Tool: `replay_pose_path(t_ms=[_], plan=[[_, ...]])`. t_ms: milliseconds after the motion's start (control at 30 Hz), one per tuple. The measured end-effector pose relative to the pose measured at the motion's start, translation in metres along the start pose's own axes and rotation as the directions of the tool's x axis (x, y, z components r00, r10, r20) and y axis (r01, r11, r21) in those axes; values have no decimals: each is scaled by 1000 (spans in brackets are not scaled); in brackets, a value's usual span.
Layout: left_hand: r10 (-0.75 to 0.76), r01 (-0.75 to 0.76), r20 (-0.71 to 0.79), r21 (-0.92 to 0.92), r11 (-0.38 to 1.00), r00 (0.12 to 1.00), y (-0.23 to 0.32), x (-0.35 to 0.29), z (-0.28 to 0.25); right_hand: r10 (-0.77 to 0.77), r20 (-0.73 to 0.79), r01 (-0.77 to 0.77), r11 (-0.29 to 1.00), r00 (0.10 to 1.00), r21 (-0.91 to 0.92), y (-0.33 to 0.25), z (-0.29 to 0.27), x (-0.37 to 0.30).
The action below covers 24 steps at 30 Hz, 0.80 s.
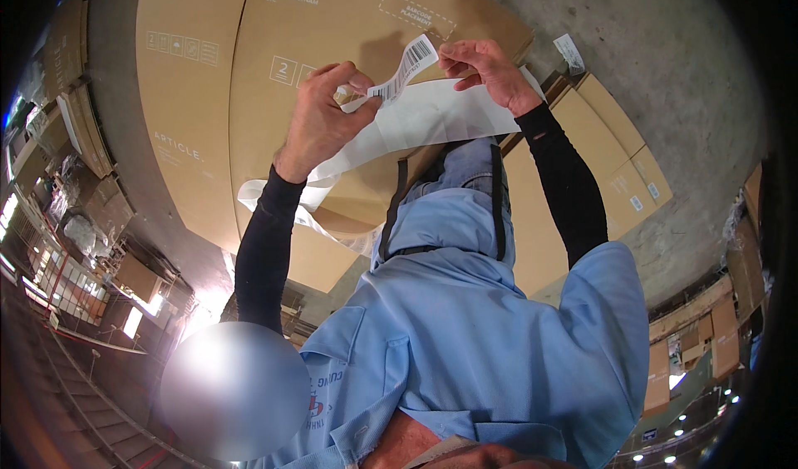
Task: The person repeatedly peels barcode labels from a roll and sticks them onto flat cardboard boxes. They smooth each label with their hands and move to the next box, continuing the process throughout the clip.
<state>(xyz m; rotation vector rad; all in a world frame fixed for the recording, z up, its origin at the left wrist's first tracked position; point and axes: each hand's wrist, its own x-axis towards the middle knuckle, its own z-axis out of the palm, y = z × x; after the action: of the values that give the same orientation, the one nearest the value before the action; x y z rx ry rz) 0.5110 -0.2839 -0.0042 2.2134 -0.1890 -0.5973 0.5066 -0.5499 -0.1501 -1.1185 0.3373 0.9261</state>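
Observation:
A curling white barcode label [405,73] stretches between my hands above a large brown cardboard box [332,20]. My left hand [328,108] pinches its lower end between thumb and forefinger. At the upper end, the thumb and forefinger of my right hand [490,72] close on the label's edge, the other fingers curled loosely. Below both hands, a long white paper strip [432,113] runs across the box in front of my legs. Its left part loops and trails down past the box's near edge. The box face bears printed symbols and a dashed rectangle [416,14].
More flat brown cartons [590,162] lie at the right on the concrete floor [640,45]. A small white printed slip [568,54] rests beyond the box's right side. Stacked cardboard and clear plastic wrap [79,228] stand along the left.

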Motion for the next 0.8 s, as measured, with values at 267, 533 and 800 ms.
replay_pose_path(t_ms=[267, 533, 800], plan=[[63, -71, 69, 112, 991, 996, -3, 8, 0, 86, 6, -85, 989, 996, -121, 4, -3, 20], [-184, 177, -73, -95, 980, 980, -62, 36, 16, -34, -95, 34, 999, 995, 1, 27, -19, 12], [-192, 177, -109, -132, 975, 975, -145, 134, 31, -159, -477, 156, 987, 864, -46, 55, -12, 33]])
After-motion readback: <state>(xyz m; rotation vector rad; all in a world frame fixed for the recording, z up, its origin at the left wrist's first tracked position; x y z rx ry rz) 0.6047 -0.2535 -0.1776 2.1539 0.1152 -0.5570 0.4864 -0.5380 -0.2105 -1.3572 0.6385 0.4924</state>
